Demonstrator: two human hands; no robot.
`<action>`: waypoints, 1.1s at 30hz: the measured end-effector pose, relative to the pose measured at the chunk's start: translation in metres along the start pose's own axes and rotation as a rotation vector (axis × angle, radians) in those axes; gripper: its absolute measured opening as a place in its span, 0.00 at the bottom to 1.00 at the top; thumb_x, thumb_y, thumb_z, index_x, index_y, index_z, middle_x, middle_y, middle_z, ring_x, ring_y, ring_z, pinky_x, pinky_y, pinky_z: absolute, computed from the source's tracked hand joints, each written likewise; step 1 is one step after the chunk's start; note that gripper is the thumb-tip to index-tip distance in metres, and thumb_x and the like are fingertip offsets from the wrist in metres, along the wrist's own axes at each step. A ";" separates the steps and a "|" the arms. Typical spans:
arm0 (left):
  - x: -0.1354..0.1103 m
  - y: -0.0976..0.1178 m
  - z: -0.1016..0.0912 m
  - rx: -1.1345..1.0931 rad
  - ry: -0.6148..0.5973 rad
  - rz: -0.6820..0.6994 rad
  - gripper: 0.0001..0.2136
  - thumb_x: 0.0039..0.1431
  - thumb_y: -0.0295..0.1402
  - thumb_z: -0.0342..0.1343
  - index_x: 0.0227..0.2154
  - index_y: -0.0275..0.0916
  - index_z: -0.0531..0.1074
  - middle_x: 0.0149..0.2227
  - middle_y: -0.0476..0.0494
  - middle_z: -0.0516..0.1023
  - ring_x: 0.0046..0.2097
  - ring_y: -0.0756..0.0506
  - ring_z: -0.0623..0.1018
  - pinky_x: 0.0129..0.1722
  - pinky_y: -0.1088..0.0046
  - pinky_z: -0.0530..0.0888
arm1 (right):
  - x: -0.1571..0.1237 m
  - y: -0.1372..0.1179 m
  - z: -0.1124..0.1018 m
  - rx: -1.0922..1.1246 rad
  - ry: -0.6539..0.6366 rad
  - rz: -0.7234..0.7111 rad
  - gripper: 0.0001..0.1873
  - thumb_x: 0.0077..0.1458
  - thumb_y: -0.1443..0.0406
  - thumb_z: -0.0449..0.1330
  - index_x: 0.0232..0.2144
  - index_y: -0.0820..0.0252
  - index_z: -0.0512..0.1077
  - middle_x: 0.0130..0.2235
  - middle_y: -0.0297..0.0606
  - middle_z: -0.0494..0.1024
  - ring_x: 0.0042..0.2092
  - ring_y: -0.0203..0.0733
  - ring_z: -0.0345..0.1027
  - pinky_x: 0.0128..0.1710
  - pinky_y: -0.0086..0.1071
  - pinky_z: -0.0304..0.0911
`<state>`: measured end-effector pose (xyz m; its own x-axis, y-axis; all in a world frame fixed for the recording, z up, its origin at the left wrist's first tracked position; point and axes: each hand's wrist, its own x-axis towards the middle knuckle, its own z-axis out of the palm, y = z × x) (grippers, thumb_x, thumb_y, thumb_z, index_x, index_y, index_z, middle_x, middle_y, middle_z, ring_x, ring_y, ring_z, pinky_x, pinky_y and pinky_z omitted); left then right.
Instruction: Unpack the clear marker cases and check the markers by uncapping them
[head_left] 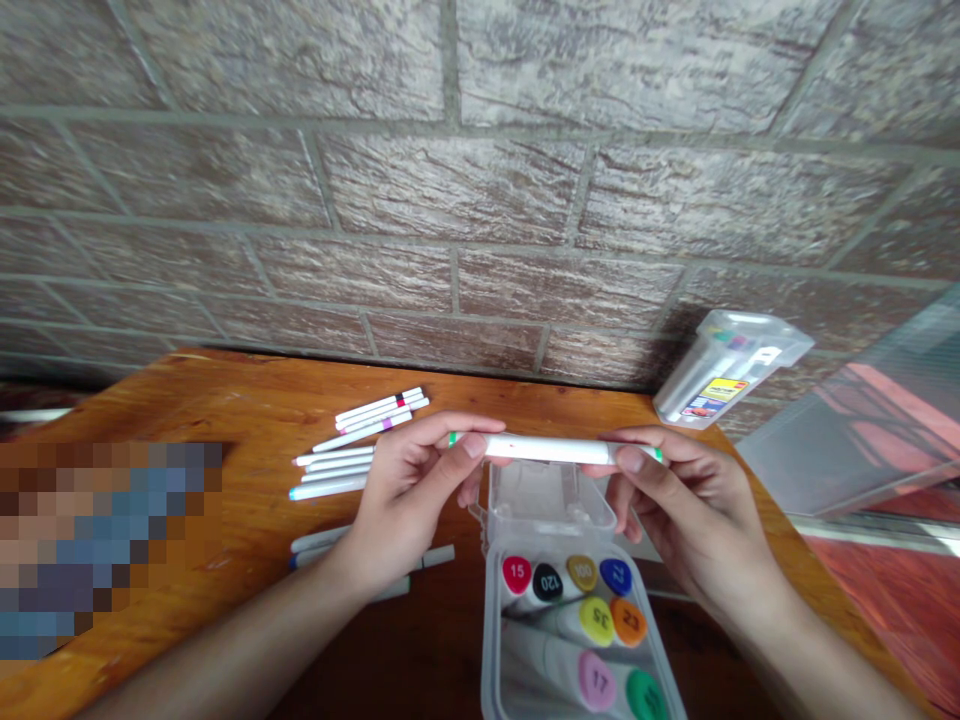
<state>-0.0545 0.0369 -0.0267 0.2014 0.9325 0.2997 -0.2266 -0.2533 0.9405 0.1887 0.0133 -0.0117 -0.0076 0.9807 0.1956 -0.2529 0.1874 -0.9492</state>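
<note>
Both hands pinch one white marker [555, 449] by its green-tipped ends, left hand [409, 495] on one, right hand [694, 510] on the other, holding it level just above the open clear box [551, 505] of numbered markers. Loose markers [360, 440] lie on the table [225, 400] left of the box; a second clear case [727, 370] leans beyond it, right.

Loose markers [352, 440] (white), clear case [731, 365]
</note>
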 end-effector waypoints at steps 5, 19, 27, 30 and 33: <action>0.002 -0.001 0.000 -0.034 -0.006 0.008 0.09 0.70 0.36 0.61 0.47 0.43 0.84 0.24 0.51 0.76 0.26 0.52 0.71 0.29 0.76 0.66 | 0.000 0.000 0.000 0.022 -0.006 -0.006 0.05 0.60 0.62 0.72 0.38 0.57 0.85 0.34 0.43 0.89 0.19 0.35 0.74 0.16 0.24 0.67; 0.003 0.004 0.002 -0.111 0.038 -0.013 0.12 0.68 0.38 0.62 0.47 0.38 0.84 0.35 0.41 0.86 0.25 0.51 0.72 0.27 0.74 0.70 | -0.001 -0.005 0.004 0.039 0.025 0.041 0.09 0.61 0.60 0.71 0.41 0.57 0.86 0.35 0.44 0.89 0.20 0.36 0.73 0.16 0.27 0.65; 0.004 0.004 0.003 -0.156 0.047 -0.040 0.12 0.68 0.38 0.62 0.47 0.37 0.84 0.36 0.39 0.87 0.25 0.51 0.72 0.27 0.74 0.70 | 0.001 -0.004 0.002 0.051 0.010 0.028 0.11 0.61 0.59 0.70 0.43 0.58 0.86 0.35 0.45 0.89 0.19 0.37 0.73 0.15 0.27 0.65; 0.004 0.004 0.005 -0.184 0.052 -0.053 0.13 0.67 0.39 0.62 0.46 0.36 0.84 0.36 0.38 0.88 0.25 0.51 0.72 0.26 0.74 0.71 | 0.003 -0.005 0.003 0.069 0.003 0.031 0.11 0.60 0.59 0.71 0.42 0.58 0.87 0.34 0.45 0.88 0.18 0.37 0.73 0.15 0.27 0.65; 0.004 0.005 0.005 -0.207 0.050 -0.065 0.13 0.67 0.39 0.63 0.46 0.36 0.84 0.35 0.37 0.88 0.24 0.51 0.72 0.26 0.74 0.70 | 0.004 -0.007 0.003 0.087 0.010 0.048 0.12 0.58 0.59 0.72 0.42 0.58 0.87 0.33 0.45 0.88 0.18 0.38 0.73 0.14 0.27 0.65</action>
<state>-0.0500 0.0378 -0.0205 0.1753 0.9582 0.2263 -0.4067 -0.1388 0.9029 0.1871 0.0153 -0.0037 -0.0123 0.9889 0.1477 -0.3356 0.1351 -0.9323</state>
